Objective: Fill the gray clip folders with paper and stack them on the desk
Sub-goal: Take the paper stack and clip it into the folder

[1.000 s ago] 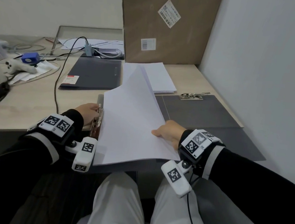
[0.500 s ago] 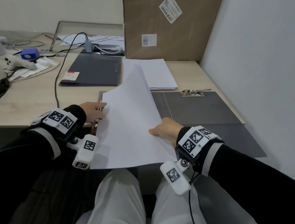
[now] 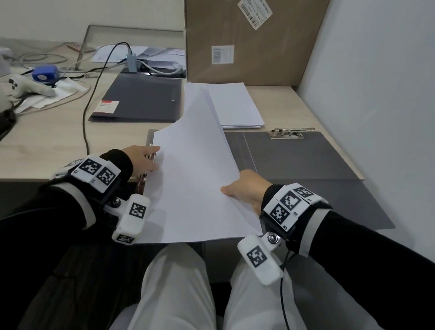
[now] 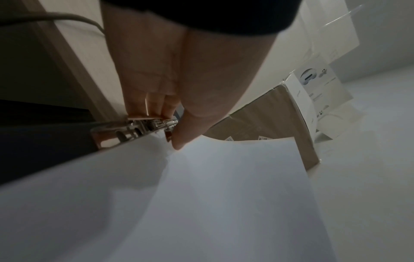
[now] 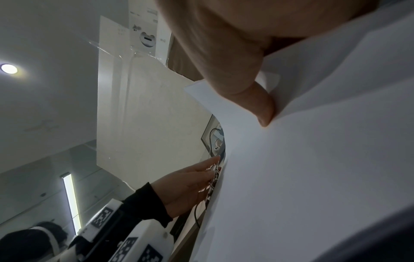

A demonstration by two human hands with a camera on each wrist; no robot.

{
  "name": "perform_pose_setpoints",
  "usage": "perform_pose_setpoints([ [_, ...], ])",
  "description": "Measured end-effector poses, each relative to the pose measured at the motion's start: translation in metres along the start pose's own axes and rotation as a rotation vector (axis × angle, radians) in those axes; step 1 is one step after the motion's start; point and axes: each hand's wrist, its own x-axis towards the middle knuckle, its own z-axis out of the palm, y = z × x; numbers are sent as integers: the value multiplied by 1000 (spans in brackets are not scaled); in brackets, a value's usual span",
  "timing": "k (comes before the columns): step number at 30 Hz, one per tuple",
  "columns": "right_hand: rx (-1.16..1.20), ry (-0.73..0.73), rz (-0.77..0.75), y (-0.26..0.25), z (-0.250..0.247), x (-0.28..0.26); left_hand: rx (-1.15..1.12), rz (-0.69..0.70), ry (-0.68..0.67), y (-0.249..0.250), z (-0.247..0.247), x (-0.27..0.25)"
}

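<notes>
White paper sheets (image 3: pixel 195 178) pinched by right hand (image 3: pixel 246 189) at edge, left hand (image 3: pixel 143 157) squeezing shiny metal folder clip (image 4: pixel 136 131).

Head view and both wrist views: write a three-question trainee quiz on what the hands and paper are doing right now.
1. True or false: the right hand holds the sheaf of paper by its right edge.
2. What is the left hand working? A. the metal clip at the paper's left edge; B. the black cable; C. the cardboard box.
3. Fill in: the spare paper stack lies between the closed gray folder and the ____ folder.

Key: 1 true; 2 A; 3 open.
</notes>
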Motion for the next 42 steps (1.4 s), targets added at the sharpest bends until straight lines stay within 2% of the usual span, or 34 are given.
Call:
perform_pose_setpoints([
  [5, -15, -18, -13, 0, 0, 7, 148, 27, -60, 6, 3, -5],
  [9, -22, -37, -12, -1, -3, 10, 328, 20, -16, 14, 8, -8],
  [12, -27, -83, -32, -1, -9, 13, 353, 19, -20, 18, 8, -10],
  [14, -40, -63, -66, 1, -18, 16, 358, 16, -20, 19, 8, -10],
  [17, -287, 39, -96, 3, -37, 14, 357, 13, -16, 19, 8, -10],
  [19, -482, 101, -176, 1, -46, 14, 346, 11, -14, 19, 8, -11],
  [22, -619, -40, -281, -5, -43, 26, 351, 13, -8, 20, 9, -13],
  [28, -753, -219, -310, -28, -16, 58, 328, 28, -20, 19, 7, -14],
  [32, -826, -176, -330, -18, 2, 65, 307, 42, -37, 18, 6, -14],
  [36, -831, -157, -337, -15, 5, 67, 98, 60, -24, 14, 0, -9],
  [40, -825, -159, -326, -16, 5, 66, -240, 17, 189, 7, -14, -2],
  [42, -815, -163, -320, -16, 6, 66, -387, 29, 252, -2, -21, -2],
])
